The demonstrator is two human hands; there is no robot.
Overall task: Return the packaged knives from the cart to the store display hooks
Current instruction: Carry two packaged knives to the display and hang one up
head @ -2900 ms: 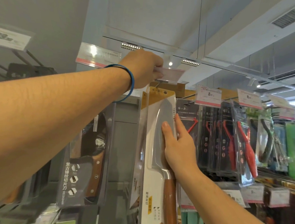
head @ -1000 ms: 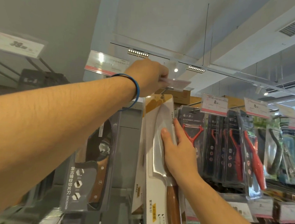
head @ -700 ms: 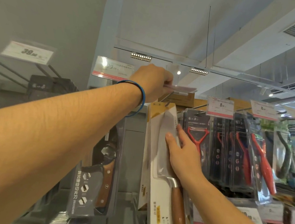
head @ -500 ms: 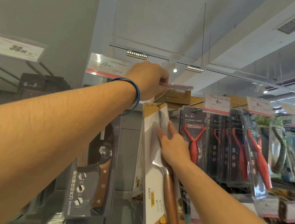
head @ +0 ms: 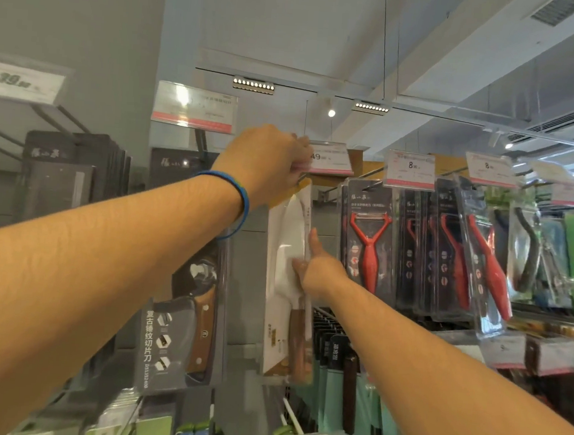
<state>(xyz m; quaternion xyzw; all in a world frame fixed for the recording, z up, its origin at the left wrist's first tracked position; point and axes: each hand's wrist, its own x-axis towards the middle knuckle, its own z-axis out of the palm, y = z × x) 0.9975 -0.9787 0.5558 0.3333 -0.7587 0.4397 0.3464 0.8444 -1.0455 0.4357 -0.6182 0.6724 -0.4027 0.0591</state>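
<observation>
High on the store display wall, your left hand (head: 266,160), with a blue wristband (head: 241,207) on its wrist, reaches up to a clear price tag (head: 331,159) marked 49. Its fingers are curled round the tag's left edge, pinching it. Directly below that tag is the packaged knife (head: 286,251), a white card carrying a broad steel blade and a wooden handle. It stands upright, and its top corner is hidden behind your left hand, so it is not clear whether it sits on a hook. Your right hand (head: 321,271) holds the pack at its right edge, about halfway up. The thumb presses on the front over the blade, the index finger lies straight up along the edge, and the other fingers are out of sight behind the card. Just to the left hangs a dark packaged cleaver (head: 185,312). Just to the right, red peelers (head: 369,244) hang in clear packs under shelf labels (head: 409,170) marked 8.
</observation>
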